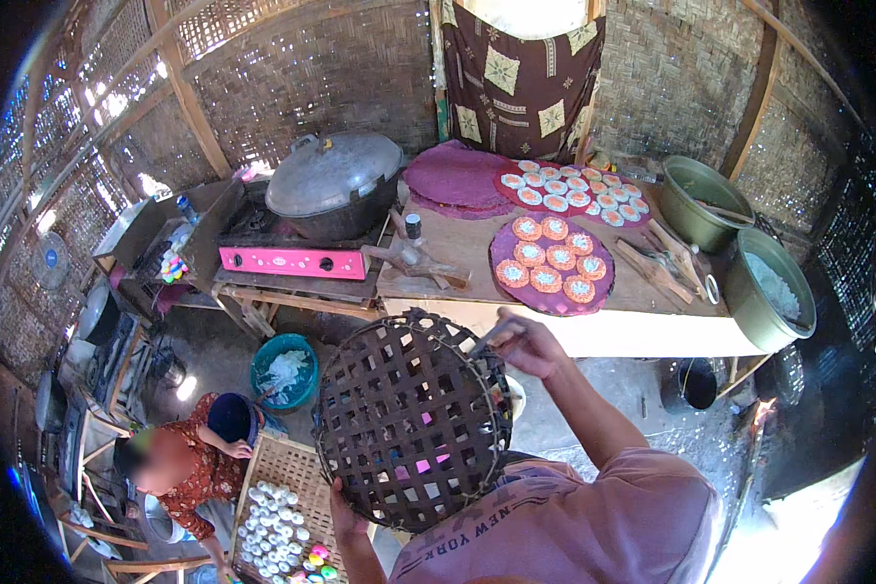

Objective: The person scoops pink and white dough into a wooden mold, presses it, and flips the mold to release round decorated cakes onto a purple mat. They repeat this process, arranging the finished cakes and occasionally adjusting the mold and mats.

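A round, dark brown woven basket [384, 394] with an open lattice is held up in front of my body, tilted so its weave faces up. My left hand [348, 511] grips its lower left rim, the fingers partly hidden behind it. My right hand [533, 348] is at the upper right rim, closed on a short, thin greyish tool [489, 338] whose tip touches or lies close to the rim; its exact kind is unclear. Just beyond, on the wooden table [448, 263], a purple round mat [516, 292] carries several orange-ringed white-centred rounds [561, 257].
A large lidded pot [333, 180] stands on a pink-fronted stove [292, 261]. Green tubs [771, 292] sit at the table's right end. At lower left, another person [200, 457] works by a woven tray [273, 457] of white rings. A teal basin [284, 372] is on the floor.
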{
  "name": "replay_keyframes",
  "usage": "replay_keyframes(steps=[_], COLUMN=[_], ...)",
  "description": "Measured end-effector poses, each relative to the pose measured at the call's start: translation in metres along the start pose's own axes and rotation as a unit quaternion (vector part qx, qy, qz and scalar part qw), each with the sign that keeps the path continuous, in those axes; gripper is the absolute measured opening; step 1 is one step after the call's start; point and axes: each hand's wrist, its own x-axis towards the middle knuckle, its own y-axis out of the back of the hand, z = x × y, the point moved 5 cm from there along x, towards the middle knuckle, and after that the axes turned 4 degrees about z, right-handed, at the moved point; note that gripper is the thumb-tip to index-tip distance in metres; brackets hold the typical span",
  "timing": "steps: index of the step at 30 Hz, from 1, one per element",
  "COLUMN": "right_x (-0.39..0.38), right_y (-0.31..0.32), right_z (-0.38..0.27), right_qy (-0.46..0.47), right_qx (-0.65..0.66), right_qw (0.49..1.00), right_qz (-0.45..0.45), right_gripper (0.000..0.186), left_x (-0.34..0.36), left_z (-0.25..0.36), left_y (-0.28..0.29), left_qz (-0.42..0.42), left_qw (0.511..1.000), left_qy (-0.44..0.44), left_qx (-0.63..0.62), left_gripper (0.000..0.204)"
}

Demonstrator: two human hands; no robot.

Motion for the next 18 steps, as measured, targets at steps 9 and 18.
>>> replay_keyframes(steps=[9,18], right_x=[0.034,0.232], right_y=[0.009,0.059], right_z=[-0.166,-0.035], right_qy=[0.408,0.129], right_qx=[-0.442,-0.955], right_qw=[0.771,0.225], right_qz=[0.211,0.143], right_gripper=[0.021,0.05], left_x=[-0.02,-0.046], left_z=[0.015,0.018], left_y=[0.035,0.005], left_qz=[0.117,0.196], left_qw=[0.99,0.963], left_qy=[-0.077,-0.186], left_qx=[-0.005,-0.013], left_gripper=[0.052,0.045])
